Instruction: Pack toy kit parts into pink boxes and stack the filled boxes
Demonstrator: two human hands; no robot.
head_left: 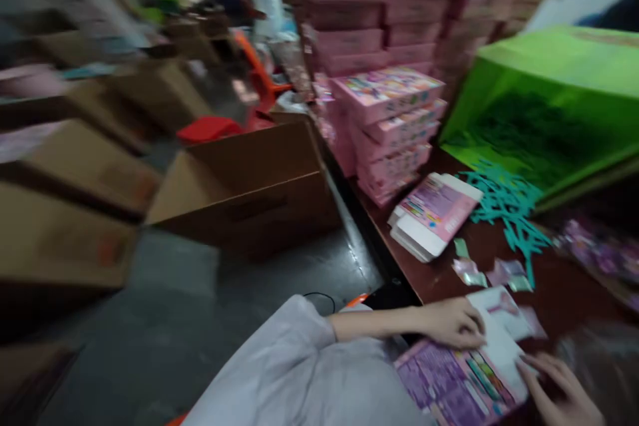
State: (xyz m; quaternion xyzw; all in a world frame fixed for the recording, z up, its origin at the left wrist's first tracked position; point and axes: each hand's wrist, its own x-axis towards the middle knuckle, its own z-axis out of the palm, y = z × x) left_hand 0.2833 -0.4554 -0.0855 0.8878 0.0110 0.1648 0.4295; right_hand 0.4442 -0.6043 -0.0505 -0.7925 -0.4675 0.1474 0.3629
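A pink and purple printed carton (pixel 459 383) lies in front of me at the table's edge, its white inner flap (pixel 499 339) folded out. My left hand (pixel 454 324) rests over the carton's upper edge with fingers curled round it by the flap. At the carton's right side, my right hand (pixel 562 386) pinches the edge of the white flap; motion blurs it slightly. Just beyond the flap are small clear packets (pixel 469 274) with pale green and pink contents. A flattened carton (pixel 434 213) of similar print lies farther up the table.
Teal plastic strips (pixel 506 203) spill from a green bag-lined box (pixel 544 93) at right. Printed pink boxes (pixel 392 126) are stacked behind, before a wall of pink cartons (pixel 359 6). An open brown box (pixel 244 193) stands left. A person (pixel 267 6) is farther back.
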